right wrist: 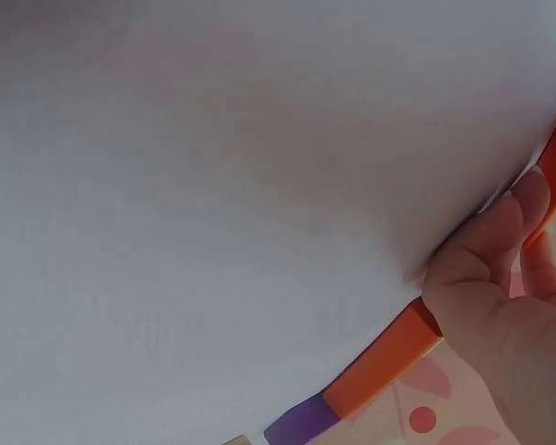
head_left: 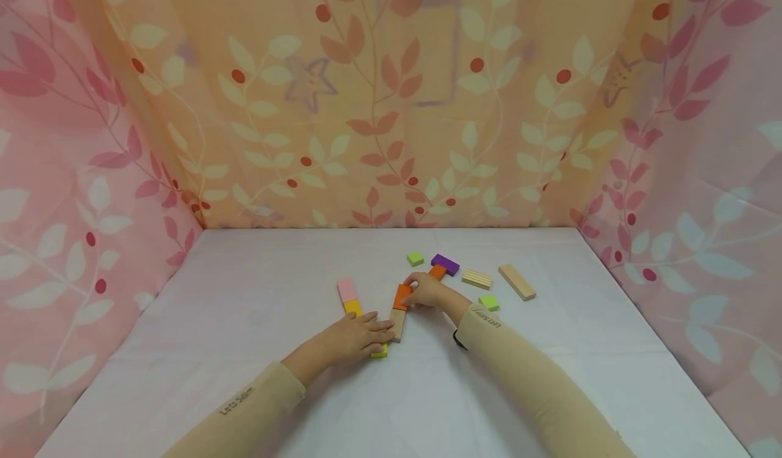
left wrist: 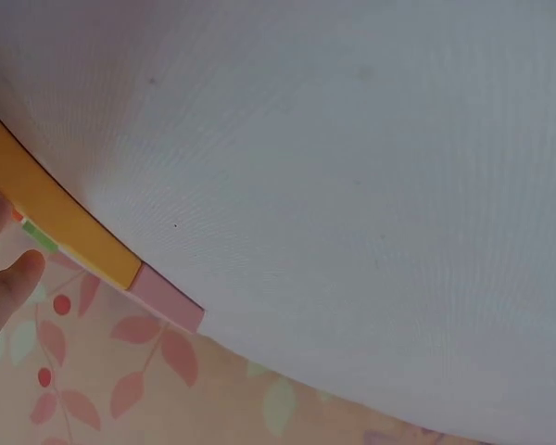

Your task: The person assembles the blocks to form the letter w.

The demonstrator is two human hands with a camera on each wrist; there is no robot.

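Observation:
My left hand [head_left: 357, 338] lies palm down over the near end of a row of blocks, fingers spread, fingertips at a plain wooden block [head_left: 398, 326]. From beneath it show a yellow block [head_left: 379, 353] and an amber block [head_left: 352, 307], which meets a pink block [head_left: 346, 288]. In the left wrist view the amber block [left wrist: 65, 204] and pink block [left wrist: 170, 298] lie end to end. My right hand [head_left: 427, 290] pinches an orange block [head_left: 400, 297] at the wooden block's far end. Behind that hand, a second orange block [right wrist: 380, 362] abuts a purple block [right wrist: 301, 422].
Beyond the right hand are a green block [head_left: 415, 259], a ridged wooden piece [head_left: 477, 279] and a long wooden plank [head_left: 516, 281]. Another green block [head_left: 489, 302] lies close to the right sleeve. Patterned curtains stand around the white table [head_left: 256, 268].

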